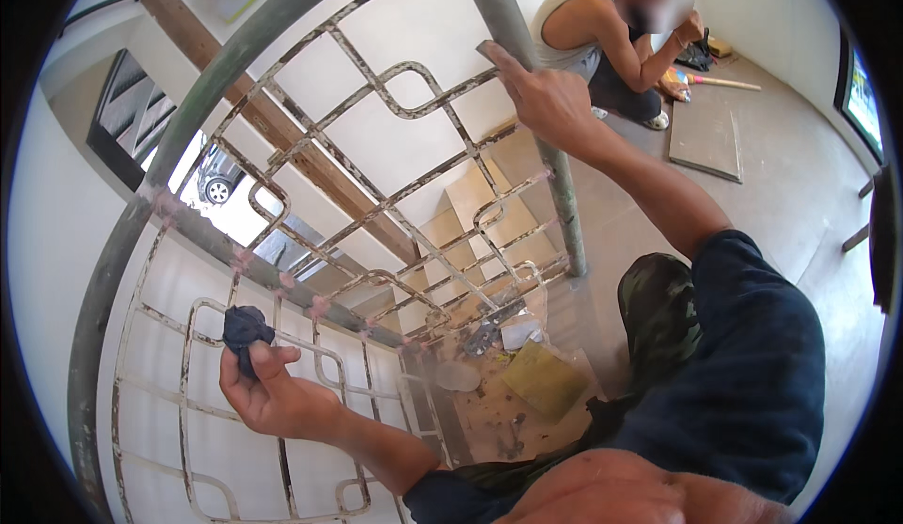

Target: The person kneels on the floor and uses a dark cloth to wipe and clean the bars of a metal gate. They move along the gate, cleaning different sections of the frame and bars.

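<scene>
My left hand [289, 400] pinches a crumpled dark blue cloth [247, 330] in its fingertips, in front of the lower metal grille [187, 376]. My right hand [554, 104] reaches up to the round grey metal post [497, 5]. A small flat grey piece [485, 49], perhaps folded abrasive paper, shows at its fingertips beside the post. Between the hands spans a railing grille [388, 203] of bent flat bars with patchy, flaking white paint. Pinkish filler [319, 306] covers several joints along the lower grey rail [204, 231].
A co-worker [589, 30] crouches beyond the post, near a flat board [705, 136] and a wooden-handled tool [726, 83]. A yellowish sheet [545, 381] and scraps lie on the floor by my knees. A wooden beam [303, 153] runs behind the grille.
</scene>
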Demonstrator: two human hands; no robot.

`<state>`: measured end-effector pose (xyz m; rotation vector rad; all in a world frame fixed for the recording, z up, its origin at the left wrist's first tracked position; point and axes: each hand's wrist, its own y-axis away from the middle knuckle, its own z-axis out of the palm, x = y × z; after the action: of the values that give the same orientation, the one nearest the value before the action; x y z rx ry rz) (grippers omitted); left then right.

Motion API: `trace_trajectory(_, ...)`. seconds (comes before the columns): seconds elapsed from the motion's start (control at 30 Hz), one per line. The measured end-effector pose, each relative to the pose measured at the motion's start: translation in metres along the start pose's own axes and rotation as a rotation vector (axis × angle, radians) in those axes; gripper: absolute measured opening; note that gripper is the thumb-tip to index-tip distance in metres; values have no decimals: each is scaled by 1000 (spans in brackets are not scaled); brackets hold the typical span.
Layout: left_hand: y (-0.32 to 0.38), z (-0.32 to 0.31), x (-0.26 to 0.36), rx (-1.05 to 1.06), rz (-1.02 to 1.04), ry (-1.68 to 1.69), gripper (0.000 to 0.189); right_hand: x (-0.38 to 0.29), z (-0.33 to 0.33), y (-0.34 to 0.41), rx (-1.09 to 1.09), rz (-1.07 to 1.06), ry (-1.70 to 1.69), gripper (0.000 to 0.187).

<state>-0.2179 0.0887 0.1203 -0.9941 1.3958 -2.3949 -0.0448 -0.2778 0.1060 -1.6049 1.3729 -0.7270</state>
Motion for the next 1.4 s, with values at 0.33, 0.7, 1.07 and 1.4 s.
trace_trajectory(0.33, -6, -3, 0, -10, 0, 74, 30, 9, -28, -17, -380, 17, 113, 44)
trace_trajectory(0.7, -13, -14, 2, 26, -20, 55, 29, 36, -2, 23, 61, -188, 84, 62)
trace_trajectory(1.07, -5, -4, 3, -30, -45, 74, 29, 41, 21, 19, -8, -147, 115, 59)
trace_trajectory(1.4, 4, 13, -1, -132, -103, 77, 32, 36, -27, 68, -109, 58, -524, 55)
